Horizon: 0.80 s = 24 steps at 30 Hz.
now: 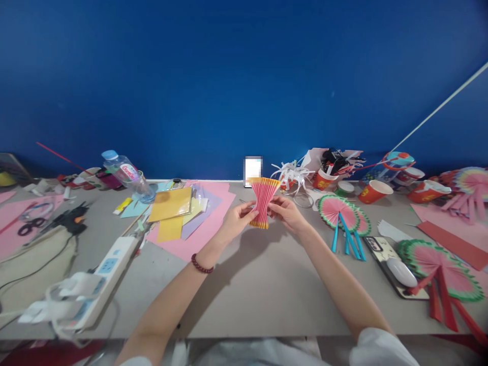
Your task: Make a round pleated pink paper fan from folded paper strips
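Observation:
A pleated paper fan piece (263, 201), pink with yellow edges at top and bottom, is held upright above the desk, narrow at its middle and flared at both ends. My left hand (242, 217) pinches its left side near the waist, thumb in front. On the right side, my right hand (285, 212) has its thumb and fingers closed at the pleats' waist. The fingertips behind the paper are hidden. Behind the fan piece a lit phone (253, 170) with a blurred screen leans against the blue wall.
Finished paper fans (339, 213) lie to the right, near a phone with a white mouse (401, 272) on it. Red paper cups (375, 192) stand along the wall. Leftward are coloured paper sheets (171, 203), a tilted bottle (127, 173), a power strip (110, 277) and a glue gun (70, 221).

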Each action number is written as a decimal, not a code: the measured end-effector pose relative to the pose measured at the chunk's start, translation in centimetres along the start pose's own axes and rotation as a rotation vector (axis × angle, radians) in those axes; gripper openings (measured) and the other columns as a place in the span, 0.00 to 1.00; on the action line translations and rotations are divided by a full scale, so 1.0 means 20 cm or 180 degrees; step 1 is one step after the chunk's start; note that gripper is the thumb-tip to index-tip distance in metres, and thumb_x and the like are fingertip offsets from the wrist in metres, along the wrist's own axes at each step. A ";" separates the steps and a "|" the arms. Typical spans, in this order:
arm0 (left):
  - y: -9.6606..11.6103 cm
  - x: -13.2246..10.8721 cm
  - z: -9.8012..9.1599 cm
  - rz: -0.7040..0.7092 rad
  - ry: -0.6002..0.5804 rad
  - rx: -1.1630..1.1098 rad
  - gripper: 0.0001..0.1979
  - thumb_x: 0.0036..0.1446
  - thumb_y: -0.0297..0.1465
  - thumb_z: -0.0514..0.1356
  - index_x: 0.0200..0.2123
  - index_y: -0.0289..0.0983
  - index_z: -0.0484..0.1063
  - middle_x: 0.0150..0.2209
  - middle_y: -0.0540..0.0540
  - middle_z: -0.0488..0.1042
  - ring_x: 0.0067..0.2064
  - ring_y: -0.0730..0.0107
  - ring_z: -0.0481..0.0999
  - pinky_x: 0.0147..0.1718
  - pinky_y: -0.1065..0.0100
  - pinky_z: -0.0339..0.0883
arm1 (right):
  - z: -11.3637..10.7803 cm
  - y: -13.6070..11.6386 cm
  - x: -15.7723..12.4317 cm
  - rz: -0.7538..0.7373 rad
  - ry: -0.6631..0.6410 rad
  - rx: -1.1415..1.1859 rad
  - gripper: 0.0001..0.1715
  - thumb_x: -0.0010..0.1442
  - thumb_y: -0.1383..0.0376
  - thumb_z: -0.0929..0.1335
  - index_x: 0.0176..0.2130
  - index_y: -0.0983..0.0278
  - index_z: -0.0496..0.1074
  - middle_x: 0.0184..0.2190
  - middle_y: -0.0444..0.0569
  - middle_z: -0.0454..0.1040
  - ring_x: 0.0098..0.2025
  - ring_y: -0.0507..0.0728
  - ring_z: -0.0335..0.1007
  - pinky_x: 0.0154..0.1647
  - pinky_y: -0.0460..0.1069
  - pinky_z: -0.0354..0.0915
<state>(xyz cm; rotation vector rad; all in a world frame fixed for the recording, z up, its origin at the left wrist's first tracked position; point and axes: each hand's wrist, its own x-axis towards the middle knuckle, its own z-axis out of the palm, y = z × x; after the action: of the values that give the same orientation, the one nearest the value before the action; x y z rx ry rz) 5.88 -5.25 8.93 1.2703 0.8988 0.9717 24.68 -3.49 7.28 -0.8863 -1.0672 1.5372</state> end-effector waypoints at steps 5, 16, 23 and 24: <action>-0.03 -0.02 0.01 0.0476 -0.0066 0.0953 0.20 0.58 0.36 0.56 0.53 0.38 0.68 0.52 0.43 0.73 0.50 0.59 0.73 0.48 0.62 0.68 | 0.03 0.02 0.00 0.0021 -0.0051 -0.0026 0.16 0.43 0.62 0.76 0.32 0.63 0.71 0.25 0.41 0.73 0.23 0.48 0.68 0.25 0.45 0.63; 0.05 -0.07 0.02 0.0884 -0.0193 0.2768 0.17 0.64 0.36 0.45 0.42 0.41 0.73 0.38 0.45 0.76 0.39 0.64 0.74 0.38 0.67 0.65 | 0.03 0.09 0.00 0.0293 -0.0151 0.0146 0.15 0.44 0.62 0.76 0.34 0.64 0.76 0.29 0.43 0.76 0.27 0.48 0.69 0.31 0.44 0.65; 0.03 -0.03 0.00 0.0713 0.0082 0.1713 0.12 0.56 0.38 0.56 0.32 0.39 0.77 0.34 0.45 0.77 0.36 0.63 0.74 0.34 0.67 0.66 | 0.05 0.08 -0.02 0.0728 -0.0217 0.0383 0.17 0.41 0.63 0.77 0.33 0.62 0.74 0.31 0.44 0.77 0.32 0.52 0.73 0.38 0.47 0.68; 0.02 -0.03 0.00 0.0637 0.0128 0.1536 0.11 0.54 0.38 0.58 0.32 0.38 0.78 0.34 0.45 0.78 0.36 0.62 0.75 0.34 0.66 0.66 | 0.06 0.08 -0.03 0.0717 -0.0222 0.0387 0.17 0.41 0.63 0.77 0.33 0.62 0.74 0.31 0.44 0.77 0.32 0.52 0.73 0.38 0.47 0.69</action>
<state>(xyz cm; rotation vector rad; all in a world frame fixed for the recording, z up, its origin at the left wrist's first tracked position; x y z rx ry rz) 5.61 -5.69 9.39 1.7807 1.0937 0.9697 23.19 -4.37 6.20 -0.8977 -0.9360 1.8119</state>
